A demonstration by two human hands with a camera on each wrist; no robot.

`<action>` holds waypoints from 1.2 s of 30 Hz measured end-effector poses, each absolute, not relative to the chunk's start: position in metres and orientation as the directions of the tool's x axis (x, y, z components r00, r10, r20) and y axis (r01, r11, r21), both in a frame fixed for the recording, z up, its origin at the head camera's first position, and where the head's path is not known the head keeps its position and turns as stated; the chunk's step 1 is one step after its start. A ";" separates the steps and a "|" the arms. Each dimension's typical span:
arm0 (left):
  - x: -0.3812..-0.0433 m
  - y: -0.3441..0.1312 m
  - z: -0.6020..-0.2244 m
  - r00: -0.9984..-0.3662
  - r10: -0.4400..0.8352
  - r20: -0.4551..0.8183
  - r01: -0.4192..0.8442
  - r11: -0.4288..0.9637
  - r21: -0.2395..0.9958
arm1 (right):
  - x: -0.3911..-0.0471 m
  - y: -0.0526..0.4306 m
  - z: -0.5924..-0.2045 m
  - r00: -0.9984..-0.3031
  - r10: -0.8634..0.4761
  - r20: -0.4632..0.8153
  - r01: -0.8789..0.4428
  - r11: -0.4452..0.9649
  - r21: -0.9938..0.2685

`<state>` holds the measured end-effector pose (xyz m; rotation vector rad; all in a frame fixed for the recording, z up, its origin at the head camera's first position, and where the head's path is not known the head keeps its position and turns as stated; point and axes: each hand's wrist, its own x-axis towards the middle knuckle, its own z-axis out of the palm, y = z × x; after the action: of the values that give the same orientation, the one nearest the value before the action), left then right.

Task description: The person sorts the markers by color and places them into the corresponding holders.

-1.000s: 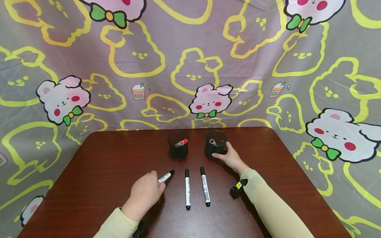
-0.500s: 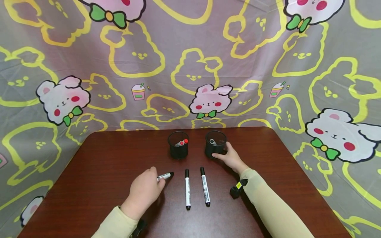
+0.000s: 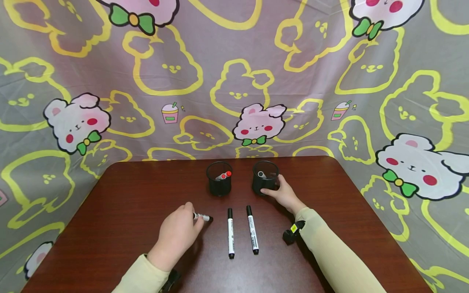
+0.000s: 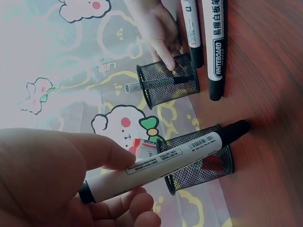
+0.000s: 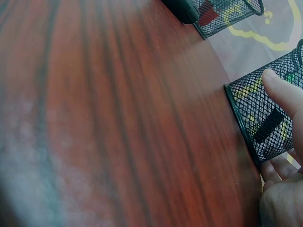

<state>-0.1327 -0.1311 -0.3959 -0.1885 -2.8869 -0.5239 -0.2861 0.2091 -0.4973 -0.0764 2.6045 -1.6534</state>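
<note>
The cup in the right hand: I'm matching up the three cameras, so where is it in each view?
Head: the cup is right of centre, a little below mid-height.
Left wrist: the cup is in the upper middle, turned sideways.
Right wrist: the cup is at the right edge, partly out of frame.
Shared landmark: the other cup, with red showing in it.

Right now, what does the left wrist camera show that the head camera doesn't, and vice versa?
Of the two, only the left wrist view shows readable lettering, WHITEBOARD, on a loose marker, and a black cap through the mesh right cup.

Only the head view shows the left sleeve and the right sleeve with a black device at its cuff.

Both show the left hand holding a marker, the right hand gripping the right cup, both loose markers, the left cup and the table.
</note>
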 end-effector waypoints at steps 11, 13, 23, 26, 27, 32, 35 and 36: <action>-0.134 -0.132 -0.393 -0.966 0.084 0.246 0.168 0.924 0.343 | -0.287 0.209 -0.499 -0.997 -0.070 -0.029 -0.004 0.431 -0.902; -0.134 -0.132 -0.393 -0.963 0.084 0.258 0.172 0.923 0.343 | -0.287 0.210 -0.499 -0.997 -0.071 -0.027 -0.006 0.430 -0.903; -0.135 -0.131 -0.394 -0.955 0.099 0.278 0.197 0.915 0.352 | -0.286 0.210 -0.498 -0.997 -0.071 -0.022 -0.010 0.428 -0.904; -0.136 -0.131 -0.395 -0.955 0.102 0.278 0.201 0.912 0.357 | -0.286 0.209 -0.497 -0.997 -0.073 -0.023 -0.011 0.425 -0.905; -0.136 -0.131 -0.395 -0.955 0.100 0.278 0.200 0.912 0.358 | -0.286 0.209 -0.497 -0.997 -0.073 -0.023 -0.011 0.425 -0.905; -0.136 -0.131 -0.395 -0.955 0.101 0.280 0.203 0.908 0.366 | -0.286 0.210 -0.497 -0.997 -0.072 -0.026 -0.007 0.427 -0.904; -0.136 -0.130 -0.395 -0.954 0.105 0.283 0.209 0.906 0.369 | -0.287 0.210 -0.497 -0.997 -0.072 -0.025 -0.008 0.427 -0.904; -0.136 -0.130 -0.395 -0.954 0.105 0.282 0.209 0.905 0.370 | -0.287 0.210 -0.497 -0.997 -0.073 -0.024 -0.010 0.428 -0.904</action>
<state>-0.1358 -0.1303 -0.3952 -0.2364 -2.8126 -0.5881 -0.2866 0.2097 -0.4971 -0.0757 2.6033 -1.6479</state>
